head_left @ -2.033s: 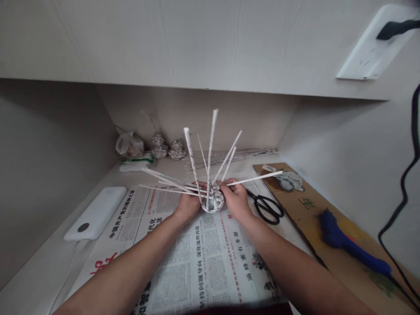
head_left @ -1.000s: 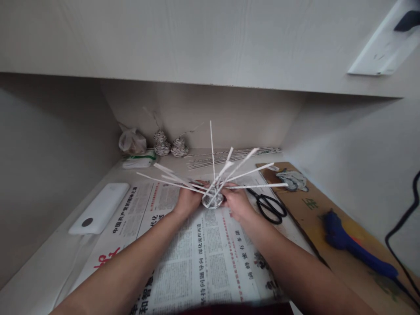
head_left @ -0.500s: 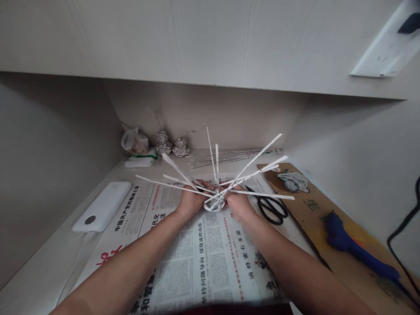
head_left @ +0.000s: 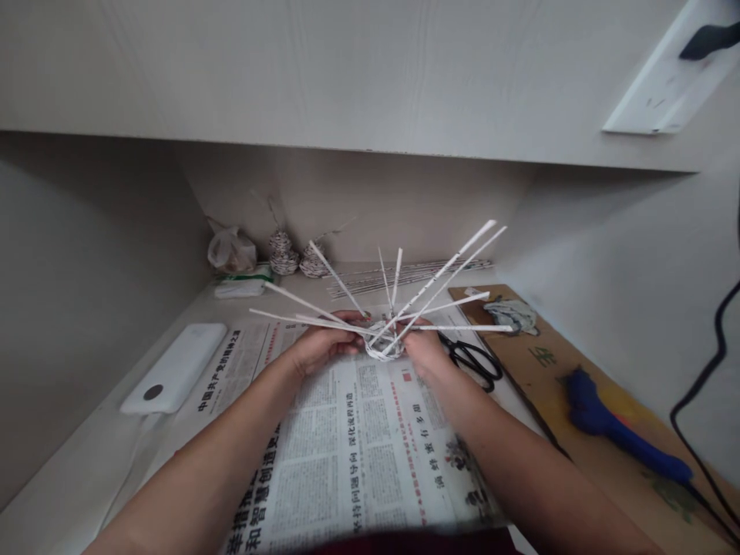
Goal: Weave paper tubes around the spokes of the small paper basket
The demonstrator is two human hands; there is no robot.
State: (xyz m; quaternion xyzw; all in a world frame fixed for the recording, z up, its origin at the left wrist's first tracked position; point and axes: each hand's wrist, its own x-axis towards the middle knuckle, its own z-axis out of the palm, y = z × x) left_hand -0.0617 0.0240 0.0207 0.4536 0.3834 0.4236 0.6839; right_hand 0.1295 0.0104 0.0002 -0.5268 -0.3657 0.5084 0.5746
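Between my two hands is a small woven paper basket (head_left: 384,347), with several white rolled-paper sticks fanning up and outward from it. My left hand (head_left: 329,339) is closed on its left side, thumb toward me. On the right side my right hand (head_left: 421,343) grips it too, its fingertips mostly hidden behind the sticks. The basket is held above a spread newspaper (head_left: 324,439). Close by my right hand lie black-handled scissors (head_left: 477,362), their blades partly covered by the hand.
Two woven paper gourds (head_left: 283,250), a plastic bag (head_left: 232,250) and a tissue pack (head_left: 243,285) stand at the back left. Paper sticks (head_left: 416,271) lie along the back wall. A white power bank (head_left: 176,370) is left; a blue glue gun (head_left: 618,432) rests on cardboard (head_left: 543,385) right.
The basket has turned in my hands, so its sticks point in different directions. My left hand has shifted a little left, and its fingers show more. The camera view has moved slightly.
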